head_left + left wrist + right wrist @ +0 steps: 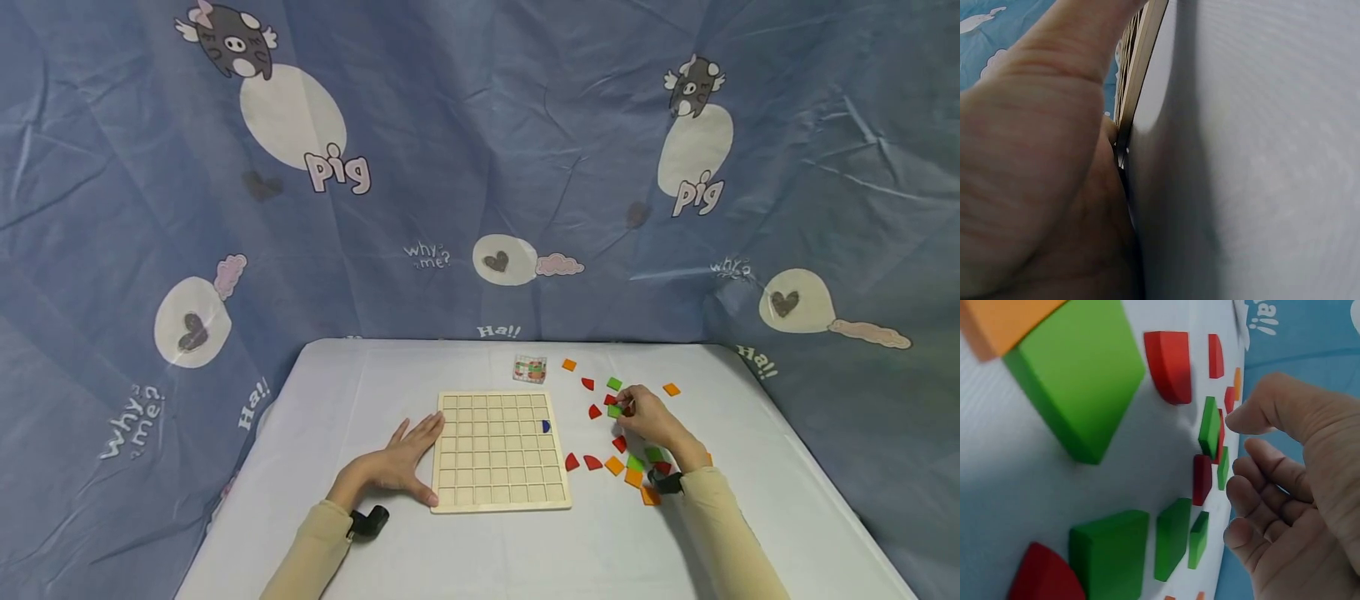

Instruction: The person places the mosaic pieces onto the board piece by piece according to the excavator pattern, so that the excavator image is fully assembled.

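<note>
A pale wooden grid board [501,452] lies on the white table, with one dark blue half-round piece [546,427] in a cell near its right edge. My left hand [401,461] rests at the board's left side, fingers and thumb spread along the edge. To the right of the board, my right hand [651,417] hovers over scattered pieces, its fingertips close to a green square [614,411] and a red quarter-round piece [611,400]. In the right wrist view, thumb and loosely bent fingers stand apart beside a green piece [1210,428], with nothing visible between them.
More orange squares [633,477], green squares [635,462] and red quarter-rounds [592,462] lie right of the board, some under the right wrist. A small printed card [530,369] lies behind the board. A blue patterned cloth [450,167] hangs around the table.
</note>
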Action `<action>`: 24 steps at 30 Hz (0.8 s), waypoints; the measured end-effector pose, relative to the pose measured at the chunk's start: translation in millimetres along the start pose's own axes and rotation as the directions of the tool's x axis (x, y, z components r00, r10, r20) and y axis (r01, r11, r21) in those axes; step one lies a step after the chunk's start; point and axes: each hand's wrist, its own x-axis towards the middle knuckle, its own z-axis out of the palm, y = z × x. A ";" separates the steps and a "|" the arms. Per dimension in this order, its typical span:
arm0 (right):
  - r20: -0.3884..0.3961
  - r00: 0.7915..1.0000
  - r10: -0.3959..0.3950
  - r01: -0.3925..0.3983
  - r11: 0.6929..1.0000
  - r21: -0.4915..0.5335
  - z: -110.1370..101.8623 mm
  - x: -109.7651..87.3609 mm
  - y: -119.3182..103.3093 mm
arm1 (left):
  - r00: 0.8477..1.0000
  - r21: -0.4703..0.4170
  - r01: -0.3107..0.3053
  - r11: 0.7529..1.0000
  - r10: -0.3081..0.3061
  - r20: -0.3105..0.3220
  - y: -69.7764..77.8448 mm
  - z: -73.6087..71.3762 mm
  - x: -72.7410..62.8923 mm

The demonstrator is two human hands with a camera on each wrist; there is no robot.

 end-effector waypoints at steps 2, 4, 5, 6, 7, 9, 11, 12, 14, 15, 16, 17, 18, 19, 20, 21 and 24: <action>0.014 1.000 0.011 -0.011 1.000 -0.005 1.2 1.2 1.7 | 1.000 -0.007 -0.001 1.000 0.001 0.000 0.2 -0.1 0.0; 0.026 1.000 0.017 -0.016 1.000 -0.018 2.3 2.2 3.4 | 1.000 -0.011 -0.003 1.000 0.003 0.000 0.4 0.1 0.1; 0.030 0.999 0.019 -0.019 1.000 -0.024 2.8 2.7 3.9 | 1.000 -0.011 -0.003 1.000 0.003 -0.001 0.4 0.1 0.0; 0.031 0.999 0.018 -0.017 0.999 -0.030 3.2 3.2 4.5 | 1.000 -0.009 -0.002 1.000 0.002 -0.002 0.5 0.1 0.0; 0.033 0.999 0.015 -0.014 0.999 -0.034 3.5 3.5 4.8 | 1.000 -0.009 -0.002 1.000 0.002 -0.002 0.6 0.0 0.0; 0.031 0.999 0.012 -0.010 0.999 -0.036 3.9 4.1 5.3 | 1.000 -0.004 0.000 1.000 0.000 -0.003 0.7 -0.3 0.1; 0.028 1.000 0.015 -0.014 1.000 -0.026 4.1 4.4 5.5 | 1.000 -0.007 0.002 1.000 -0.002 -0.003 1.0 -0.7 0.3; 0.027 1.000 0.013 -0.013 1.000 -0.023 4.0 4.3 5.5 | 1.000 -0.006 0.003 1.000 -0.003 -0.003 1.0 -0.7 0.5; 0.028 1.000 0.009 -0.008 1.000 -0.021 4.1 4.1 5.5 | 1.000 -0.009 0.003 1.000 -0.003 -0.004 1.1 -0.9 0.8; 0.030 1.000 0.008 -0.008 1.000 -0.020 4.2 4.0 5.7 | 1.000 -0.010 0.003 1.000 -0.003 -0.005 1.1 -0.8 1.0; 0.030 0.999 0.011 -0.011 1.000 -0.019 4.2 4.0 5.8 | 1.000 -0.009 0.004 1.000 -0.004 -0.004 1.1 -0.7 1.1; 0.031 0.999 0.014 -0.014 1.000 -0.019 4.2 4.0 6.0 | 1.000 -0.007 0.004 1.000 -0.004 -0.004 1.0 -0.5 1.2; 0.034 0.999 0.014 -0.014 1.000 -0.021 4.1 3.9 6.3 | 1.000 -0.003 0.005 1.000 -0.005 -0.003 1.0 -0.3 1.2; 0.036 0.999 0.018 -0.017 1.000 -0.020 4.1 3.9 6.5 | 1.000 -0.005 0.005 1.000 -0.005 -0.003 1.0 -0.1 1.1; 0.038 0.999 0.022 -0.021 1.000 -0.018 3.9 3.9 6.8 | 1.000 -0.002 0.004 1.000 -0.004 -0.004 1.0 0.1 1.0; 0.038 0.999 0.024 -0.024 1.000 -0.018 3.6 3.8 7.0 | 1.000 -0.001 0.004 1.000 -0.004 -0.003 0.9 0.3 0.9; 0.036 0.999 0.008 -0.007 1.000 -0.027 2.7 1.9 7.4 | 1.000 -0.004 0.006 1.000 -0.006 -0.002 1.5 0.0 0.6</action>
